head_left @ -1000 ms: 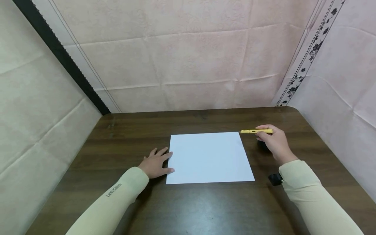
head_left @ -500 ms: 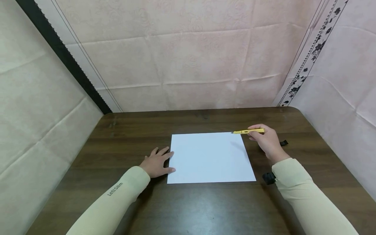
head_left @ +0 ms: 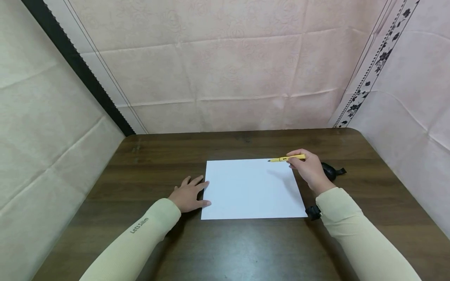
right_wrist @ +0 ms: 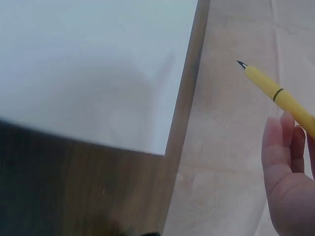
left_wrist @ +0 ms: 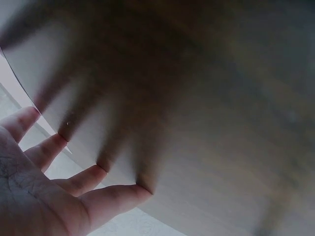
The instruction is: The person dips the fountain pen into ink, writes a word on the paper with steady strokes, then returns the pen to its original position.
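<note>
A blank white sheet of paper (head_left: 249, 191) lies flat on the brown wooden table (head_left: 168, 156). My left hand (head_left: 188, 196), fingers spread, rests at the sheet's left edge with its thumb and a fingertip on the paper. In the left wrist view the fingertips of the left hand (left_wrist: 54, 196) press down on the surface. Between thumb and fingers, my right hand (head_left: 307, 168) pinches a yellow fountain pen (head_left: 288, 158) above the sheet's far right corner. In the right wrist view the pen (right_wrist: 275, 91) shows its bare dark nib, clear of the paper (right_wrist: 98, 73).
A black rounded object (head_left: 330, 171) sits on the table just right of my right hand, partly hidden by it. A black device (head_left: 313, 213) is worn at the right wrist. Pale cloth (head_left: 225, 78) hangs behind the table and along both sides.
My right hand has moved left with the pen, from beside the sheet to over its far right part. The black object has come into view behind it. My left hand stays in place.
</note>
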The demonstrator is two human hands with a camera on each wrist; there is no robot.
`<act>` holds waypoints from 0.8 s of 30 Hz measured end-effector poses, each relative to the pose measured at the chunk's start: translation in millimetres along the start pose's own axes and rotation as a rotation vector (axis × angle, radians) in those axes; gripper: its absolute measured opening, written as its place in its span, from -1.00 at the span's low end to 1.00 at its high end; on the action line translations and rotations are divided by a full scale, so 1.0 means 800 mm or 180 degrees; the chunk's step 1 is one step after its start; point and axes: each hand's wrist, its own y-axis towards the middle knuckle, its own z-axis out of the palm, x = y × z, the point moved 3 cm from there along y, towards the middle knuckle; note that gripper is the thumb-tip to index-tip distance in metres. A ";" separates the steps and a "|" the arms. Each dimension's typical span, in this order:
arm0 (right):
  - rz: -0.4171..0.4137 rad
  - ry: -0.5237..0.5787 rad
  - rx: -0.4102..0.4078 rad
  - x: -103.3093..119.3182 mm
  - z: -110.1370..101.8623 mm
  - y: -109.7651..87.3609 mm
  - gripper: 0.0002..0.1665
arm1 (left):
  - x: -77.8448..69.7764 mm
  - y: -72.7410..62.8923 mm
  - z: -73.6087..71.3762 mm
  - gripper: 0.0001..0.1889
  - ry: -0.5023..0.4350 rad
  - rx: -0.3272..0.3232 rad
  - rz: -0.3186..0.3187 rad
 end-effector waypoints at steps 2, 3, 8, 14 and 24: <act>0.0023 0.0003 0.0007 0.001 0.005 0.002 -0.62 | 0.001 0.000 0.001 -0.22 0.0009 -0.0013 0.0006; 0.0028 0.0004 0.0007 0.001 0.008 0.002 -0.62 | 0.001 0.000 0.001 -0.22 0.0018 -0.0019 0.0009; 0.0019 0.0048 0.0050 0.002 0.019 0.005 -0.62 | 0.001 0.000 0.002 -0.22 0.0046 -0.0031 0.0008; 0.0077 0.0044 0.0094 0.004 0.031 0.009 -0.64 | -0.001 -0.001 0.000 -0.22 0.0050 -0.0026 -0.0004; 0.0064 0.0031 0.0239 0.007 0.054 0.012 -0.67 | -0.001 -0.001 0.001 -0.22 0.0039 -0.0027 -0.0032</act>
